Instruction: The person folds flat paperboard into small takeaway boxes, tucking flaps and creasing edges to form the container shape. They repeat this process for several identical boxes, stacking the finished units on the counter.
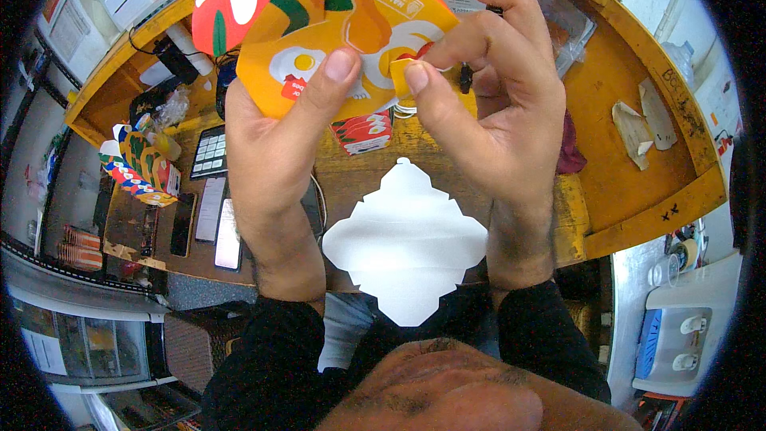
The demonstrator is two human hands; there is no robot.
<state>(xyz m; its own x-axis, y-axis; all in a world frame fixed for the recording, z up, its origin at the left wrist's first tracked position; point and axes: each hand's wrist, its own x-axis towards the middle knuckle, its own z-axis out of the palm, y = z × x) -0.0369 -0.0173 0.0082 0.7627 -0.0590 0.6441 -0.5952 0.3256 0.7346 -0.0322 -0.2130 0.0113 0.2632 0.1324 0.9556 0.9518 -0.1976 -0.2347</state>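
A yellow and red printed cardboard food box (307,32), partly folded, is held up close at the top of the view. My left hand (275,140) grips its lower left, with the thumb pressed on the printed face and the other fingers hidden behind the card. At the box's lower right corner, my right hand (511,84) pinches a small yellow tab between thumb and forefinger. Below the hands, a flat white cardboard blank (405,243) with notched edges lies at the table's near edge, plain side up.
A small stack of printed cartons (363,132) stands behind the blank. On the left are folded cartons (144,164), a calculator (210,152) and phones (227,235). Torn paper (632,136) lies at the right, inside the table's raised yellow rim (662,227).
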